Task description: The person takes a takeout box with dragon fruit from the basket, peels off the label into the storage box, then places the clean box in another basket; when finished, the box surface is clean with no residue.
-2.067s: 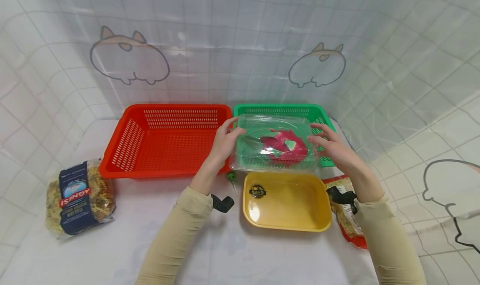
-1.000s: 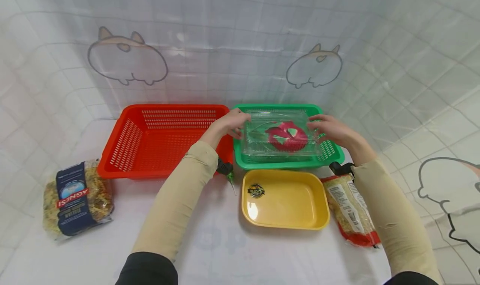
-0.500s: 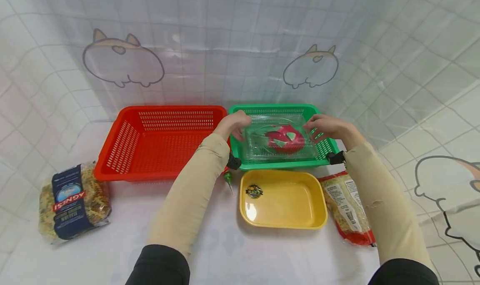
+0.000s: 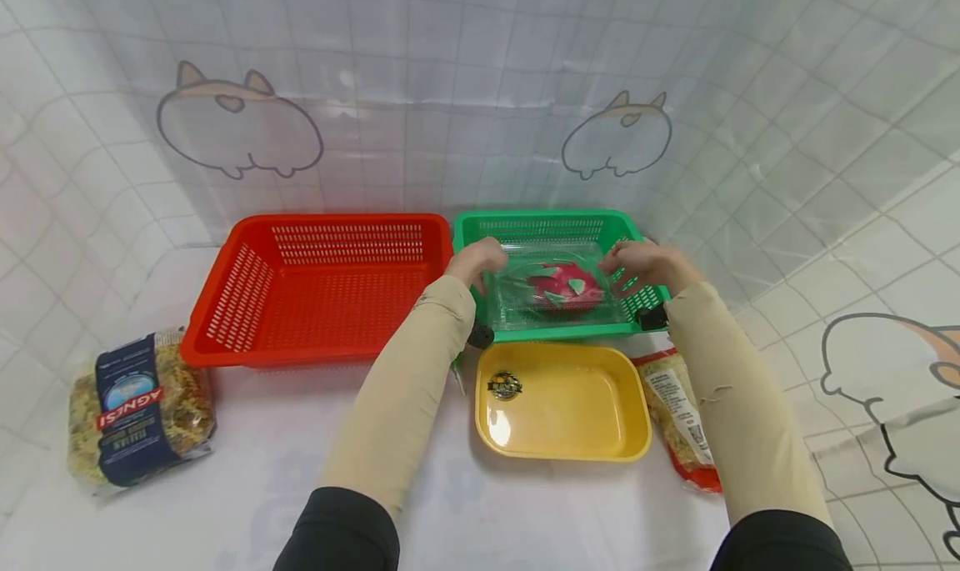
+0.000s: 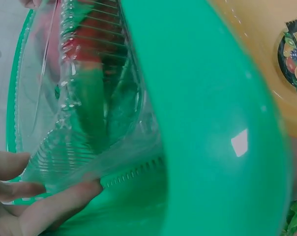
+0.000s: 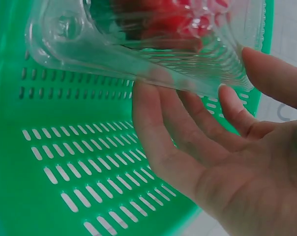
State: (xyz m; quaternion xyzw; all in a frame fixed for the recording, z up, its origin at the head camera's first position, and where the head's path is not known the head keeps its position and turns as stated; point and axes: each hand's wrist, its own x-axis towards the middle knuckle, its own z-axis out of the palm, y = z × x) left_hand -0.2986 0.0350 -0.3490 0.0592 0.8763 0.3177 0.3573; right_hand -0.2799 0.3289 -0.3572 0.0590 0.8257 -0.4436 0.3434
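Note:
A clear plastic clamshell box with a red dragon fruit inside sits low within the green basket. My left hand is at the box's left end; in the left wrist view its fingertips touch the ridged end wall and lower edge. At the opposite end, my right hand holds the box. The right wrist view shows its fingers under the rim and the thumb against the ridged side. Both hands reach inside the basket walls.
A red basket stands left of the green one. In front is a yellow tray with a round sticker. A pasta bag lies far left, a red-edged food packet beside my right forearm. A curtain hangs behind.
Both hands have lowered the clear box from above the green basket down into it. The dragon fruit has moved with it. The head view has shifted slightly.

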